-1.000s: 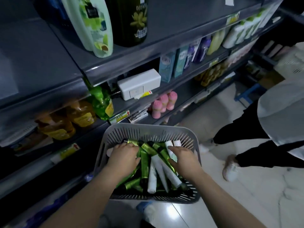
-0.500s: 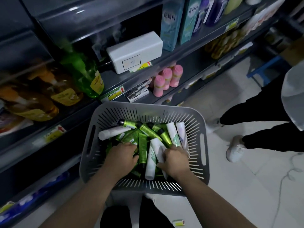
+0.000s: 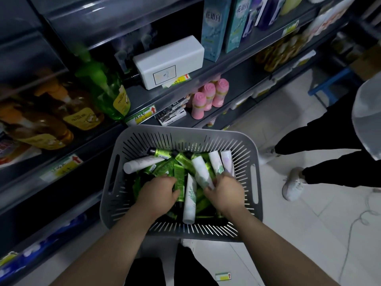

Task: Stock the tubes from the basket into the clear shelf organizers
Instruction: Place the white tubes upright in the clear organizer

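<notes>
Both hands have drawn nearer in the basket (image 3: 237, 137), the left hand (image 3: 156, 194) curling round a green tube (image 3: 179, 179), the right hand (image 3: 225, 191) pinching white tubes (image 3: 203, 174); nothing is shelved yet.

light: dim overall | shadows: shelves (image 3: 68, 21) dark, lower bays nearly black | brightest: pale floor tiles (image 3: 299, 234) at right | sheen: faint streaks on upper shelf fronts | blur: green bottle (image 3: 107, 93) and amber bottles (image 3: 47, 124) smeared | sharpest: tubes (image 3: 201, 172) in basket (image 3: 185, 132) | edges: wide-angle bend, shelf lines curve toward corners
</notes>
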